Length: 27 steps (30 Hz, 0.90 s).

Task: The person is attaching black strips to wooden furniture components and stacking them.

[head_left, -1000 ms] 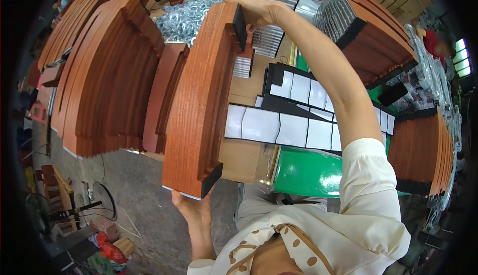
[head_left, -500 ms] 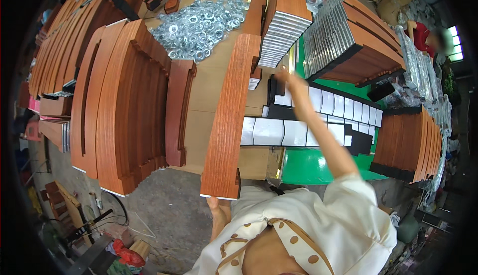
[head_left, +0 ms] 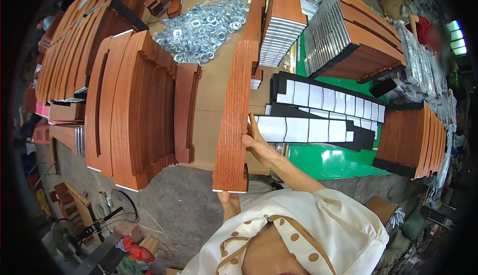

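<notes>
A long reddish-brown wood-grain board [head_left: 233, 120] stretches away from my body, with a pale strip along its near end. My left hand [head_left: 229, 204] grips that near end from below; most of its fingers are hidden under the board. My right hand [head_left: 255, 143] holds the right edge about midway, thumb on the upper side and index finger stretched along the edge. Right beside it lie black foam strips [head_left: 360, 136] bearing white rectangular backing pieces [head_left: 318, 129]. Beyond the board's far end is another brown piece [head_left: 255, 21].
Stacked brown panels stand at left [head_left: 134, 115], far right [head_left: 348, 36] and right [head_left: 406, 143]. A heap of metal washers in clear plastic [head_left: 201, 28] lies beyond the cardboard surface [head_left: 206, 110]. Green sheeting [head_left: 328, 161] covers the right side. A person in red [head_left: 424, 31] is in the background.
My right hand has come back from beyond the black strips to the board's right edge and now holds it. My left hand keeps the near end. The whole view has shifted slightly.
</notes>
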Available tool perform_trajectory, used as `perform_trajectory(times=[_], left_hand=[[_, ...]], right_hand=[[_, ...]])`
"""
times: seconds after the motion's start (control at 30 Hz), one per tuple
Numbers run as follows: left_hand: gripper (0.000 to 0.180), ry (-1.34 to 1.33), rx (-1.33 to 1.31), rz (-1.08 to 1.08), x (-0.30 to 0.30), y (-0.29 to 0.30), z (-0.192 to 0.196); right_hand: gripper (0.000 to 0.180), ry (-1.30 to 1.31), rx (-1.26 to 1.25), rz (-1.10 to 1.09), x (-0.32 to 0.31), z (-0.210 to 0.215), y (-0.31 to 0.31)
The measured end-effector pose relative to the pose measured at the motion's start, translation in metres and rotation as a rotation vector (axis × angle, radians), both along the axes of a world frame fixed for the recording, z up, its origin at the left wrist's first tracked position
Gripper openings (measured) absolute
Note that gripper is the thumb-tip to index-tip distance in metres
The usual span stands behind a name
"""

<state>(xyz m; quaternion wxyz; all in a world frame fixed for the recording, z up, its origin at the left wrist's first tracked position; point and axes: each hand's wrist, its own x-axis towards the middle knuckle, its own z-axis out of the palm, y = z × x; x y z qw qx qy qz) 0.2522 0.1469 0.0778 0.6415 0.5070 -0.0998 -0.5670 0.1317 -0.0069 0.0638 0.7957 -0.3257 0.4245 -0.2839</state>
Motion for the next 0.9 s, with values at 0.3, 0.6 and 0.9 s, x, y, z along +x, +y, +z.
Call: perform_trajectory(times=[0.3, 0.6, 0.9], left_hand=[[0.085, -0.004, -0.078, 0.050, -0.010, -0.023, 0.001], [0.083, -0.083, 0.018, -0.031, 0.006, -0.169, 0.022], [0.107, 0.022, 0.026, -0.236, 0.016, -0.275, 0.017]], right_hand=[[0.118, 0.002, -0.065, -0.102, 0.009, 0.031, -0.020], [0.111, 0.017, -0.144, -0.224, 0.030, 0.049, -0.168], [0.113, 0.000, -0.224, -0.398, 0.029, 0.019, -0.267]])
